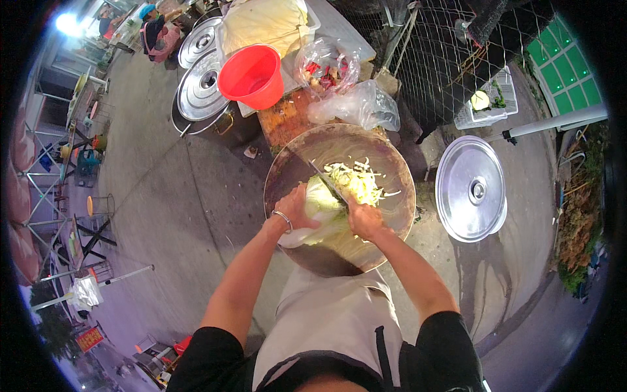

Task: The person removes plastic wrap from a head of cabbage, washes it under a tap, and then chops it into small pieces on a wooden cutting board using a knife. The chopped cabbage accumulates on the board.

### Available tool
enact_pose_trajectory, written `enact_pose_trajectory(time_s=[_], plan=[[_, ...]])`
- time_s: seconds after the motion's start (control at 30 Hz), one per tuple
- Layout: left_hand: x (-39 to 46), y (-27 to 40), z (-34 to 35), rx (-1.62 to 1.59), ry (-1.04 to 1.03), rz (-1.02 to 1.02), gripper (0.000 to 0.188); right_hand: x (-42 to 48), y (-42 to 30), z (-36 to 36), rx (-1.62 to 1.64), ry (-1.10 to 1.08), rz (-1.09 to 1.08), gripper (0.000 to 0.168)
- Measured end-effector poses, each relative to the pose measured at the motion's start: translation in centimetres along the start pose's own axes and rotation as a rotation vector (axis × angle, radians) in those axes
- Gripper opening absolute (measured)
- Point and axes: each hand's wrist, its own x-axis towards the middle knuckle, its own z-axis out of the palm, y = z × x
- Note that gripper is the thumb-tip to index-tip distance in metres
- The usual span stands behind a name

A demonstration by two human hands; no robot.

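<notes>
Before me is a large round chopping board (294, 152) of worn wood. A pale green napa cabbage (318, 196) lies on it, its white stem end towards me on the left. My left hand (293, 208), with a bracelet at the wrist, presses on the cabbage's left side, thumb spread. In my right hand (365, 220) is the handle of a kitchen knife (325, 179). Its blade stands on edge at the cabbage's cut end. Shredded cabbage (360, 181) is heaped right of the blade, with a few strands scattered on the board.
Beyond the board are a red plastic bucket (252, 76), a clear plastic bag (360, 105) and a bag of scraps (325, 66). Lidded metal pots (203, 90) stand at the left. A large metal lid (470, 188) lies right, near a white crate (490, 105). People (159, 34) are far left.
</notes>
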Motion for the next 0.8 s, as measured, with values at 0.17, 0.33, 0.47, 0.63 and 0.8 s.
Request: enact_pose_trajectory(time_s=[0.17, 0.33, 0.47, 0.63, 0.8], plan=[[-0.9, -0.2, 0.7, -0.009, 0.104, 0.004, 0.109, -0.7, -1.5, -3.0, 0.02, -0.046, -0.011, 0.039], [-2.2, 3.0, 1.4, 0.099, 0.141, -0.087, 0.112, -0.5, 0.4, 1.1, -0.007, -0.027, 0.019, 0.028], [-4.0, 5.0, 4.1, 0.223, 0.203, -0.096, 0.122, -1.1, -0.7, -2.9, 0.046, -0.009, -0.04, 0.023], [-5.0, 5.9, 3.3, 0.108, 0.179, -0.07, 0.128, -7.8, -1.7, -7.5, -0.056, -0.136, 0.054, 0.039], [-4.8, 5.5, 5.0, 0.048, 0.199, -0.08, 0.12, -11.4, -1.0, -5.5, -0.143, -0.315, 0.127, 0.062]])
